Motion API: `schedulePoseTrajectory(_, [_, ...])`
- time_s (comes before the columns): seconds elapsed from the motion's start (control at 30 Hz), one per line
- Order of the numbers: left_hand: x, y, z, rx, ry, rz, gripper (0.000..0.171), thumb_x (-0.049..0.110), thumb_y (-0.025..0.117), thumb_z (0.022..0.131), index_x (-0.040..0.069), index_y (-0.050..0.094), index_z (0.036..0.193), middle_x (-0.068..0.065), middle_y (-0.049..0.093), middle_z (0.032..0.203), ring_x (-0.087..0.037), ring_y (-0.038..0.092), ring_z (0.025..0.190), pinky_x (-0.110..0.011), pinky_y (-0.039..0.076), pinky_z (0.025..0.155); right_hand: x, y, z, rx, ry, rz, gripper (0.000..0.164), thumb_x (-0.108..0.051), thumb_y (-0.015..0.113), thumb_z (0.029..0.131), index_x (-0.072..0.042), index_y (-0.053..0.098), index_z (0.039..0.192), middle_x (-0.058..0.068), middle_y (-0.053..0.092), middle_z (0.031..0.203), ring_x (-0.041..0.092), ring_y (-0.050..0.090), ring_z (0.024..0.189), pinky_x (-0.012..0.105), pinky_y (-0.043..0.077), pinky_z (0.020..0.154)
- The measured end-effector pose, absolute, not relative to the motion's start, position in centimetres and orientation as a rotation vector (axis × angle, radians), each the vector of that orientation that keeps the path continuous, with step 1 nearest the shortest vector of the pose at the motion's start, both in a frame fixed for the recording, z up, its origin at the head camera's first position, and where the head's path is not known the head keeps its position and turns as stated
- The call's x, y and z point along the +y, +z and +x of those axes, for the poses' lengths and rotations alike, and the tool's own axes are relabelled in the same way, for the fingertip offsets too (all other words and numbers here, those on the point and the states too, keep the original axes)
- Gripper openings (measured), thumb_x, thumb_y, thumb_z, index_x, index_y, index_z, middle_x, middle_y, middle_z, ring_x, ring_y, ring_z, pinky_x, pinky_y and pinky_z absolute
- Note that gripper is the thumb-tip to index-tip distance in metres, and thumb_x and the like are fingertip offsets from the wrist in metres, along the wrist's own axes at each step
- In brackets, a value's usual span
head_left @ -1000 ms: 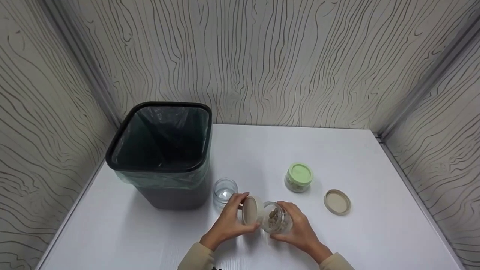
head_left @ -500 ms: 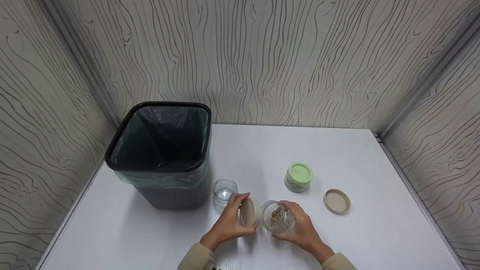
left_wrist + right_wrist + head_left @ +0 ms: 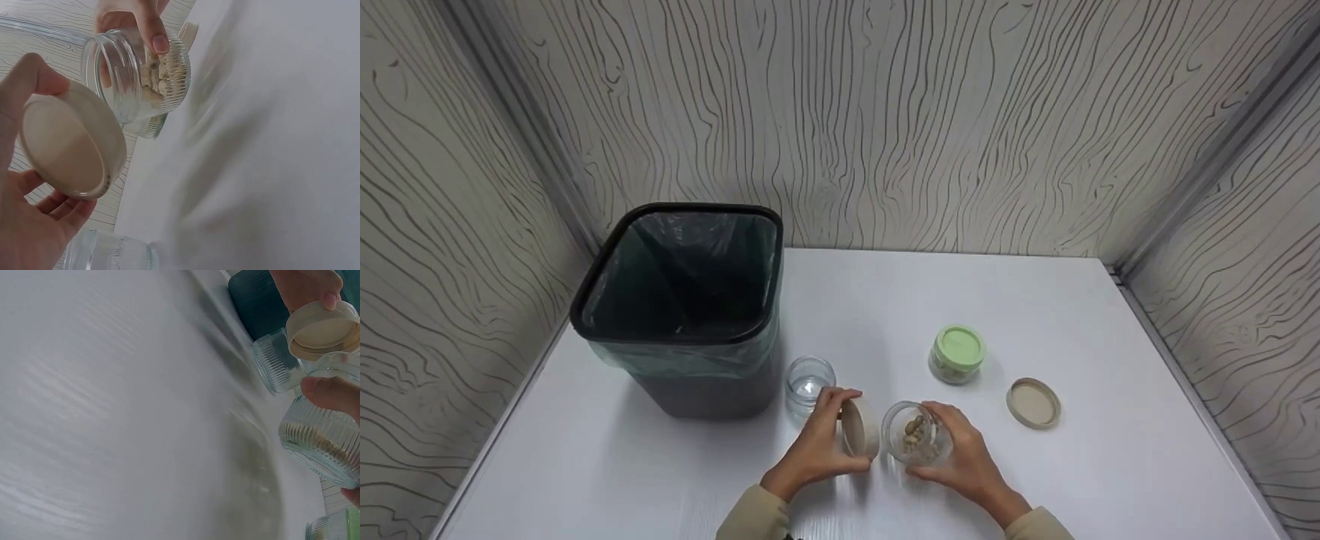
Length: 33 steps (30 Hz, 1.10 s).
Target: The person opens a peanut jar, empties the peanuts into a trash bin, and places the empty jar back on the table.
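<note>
A: Quick, what's the L hand (image 3: 816,450) got?

B: A beige, shallow round lid (image 3: 73,135), prob. plastic, pinched by its rim: thumb on the near edge, fingers on the far edge. Prob. held that way b/c it leaves both flat faces uncovered.

A: & the R hand (image 3: 971,457)?

B: Curled round the side of a clear ribbed glass jar (image 3: 129,73), thumb opp. fingers. It's on the body, not the mouth, so the rim's free; I'd say that's why.

A: Where are they exactly?

B: Between the two hands, front & centre, & they look raised over the white tabletop (image 3: 1072,480), going by the shadows. Jar's tilted w/ its mouth twd the L hand; lid's on edge, just beside the rim. Can't tell if they touch. My guess: angled like that so they line up.

A: Anything inside?

B: Light-brown, lumpy pieces (image 3: 914,433), peanut-like, lying down twd the base, so the tilt's prob. mild enough to keep them in.

A: Rest of it?

B: Second beige round lid (image 3: 1033,403) flat on the R, prob. out of the hands' way. Small glass jar w/ pale-green lid (image 3: 958,351) beyond the R hand, lid on. Lidless clear glass jar (image 3: 810,375), upright, btwn the L hand & the big dark-grey bin w/ black rim and green liner (image 3: 712,390). Bin's far L, prob. to leave working room.
</note>
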<state>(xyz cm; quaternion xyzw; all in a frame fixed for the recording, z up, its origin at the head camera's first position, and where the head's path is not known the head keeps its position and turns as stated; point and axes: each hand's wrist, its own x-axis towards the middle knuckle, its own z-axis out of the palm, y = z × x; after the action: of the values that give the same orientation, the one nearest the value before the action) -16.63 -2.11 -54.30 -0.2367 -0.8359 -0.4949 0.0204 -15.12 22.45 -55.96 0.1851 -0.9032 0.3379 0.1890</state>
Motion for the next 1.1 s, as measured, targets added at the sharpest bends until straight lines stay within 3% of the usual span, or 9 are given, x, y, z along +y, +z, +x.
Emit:
schedulePoseTrajectory(0.77, [-1.7,-55.0,-16.9,-2.584,-1.45,-0.706,0.077,0.017,0.079,0.061,0.006,0.044,0.129,-0.007,0.048,0.128,-0.022,0.054,0.118,-0.043,0.049,0.104,22.8,-55.9,-14.9,-2.604,1.029,0.338,0.09,-0.027,0.094,0.047,-0.003,0.056,0.125,0.004,0.066,0.119,0.014,0.062,0.112,0.032,0.053,0.099])
schedulePoseTrajectory(0.97, [-1.4,-55.3,-16.9,-2.576,-1.422,-0.674,0.078,0.017,0.08,0.061,0.005,0.043,0.128,-0.009,0.05,0.127,-0.019,0.053,0.116,-0.038,0.05,0.102,22.9,-55.9,-14.8,-2.586,1.022,0.338,0.089,-0.03,0.094,0.048,-0.003,0.057,0.124,0.006,0.066,0.119,0.019,0.062,0.111,0.028,0.052,0.101])
schedulePoseTrajectory(1.1, [-1.2,-55.5,-16.9,-2.569,-1.39,-0.656,0.079,0.018,0.081,0.062,0.001,0.042,0.129,-0.011,0.051,0.126,-0.02,0.053,0.113,-0.033,0.05,0.101,23.0,-55.9,-14.8,-2.571,1.026,0.329,0.088,-0.031,0.094,0.048,-0.003,0.058,0.123,0.005,0.066,0.118,0.012,0.062,0.11,0.025,0.052,0.1])
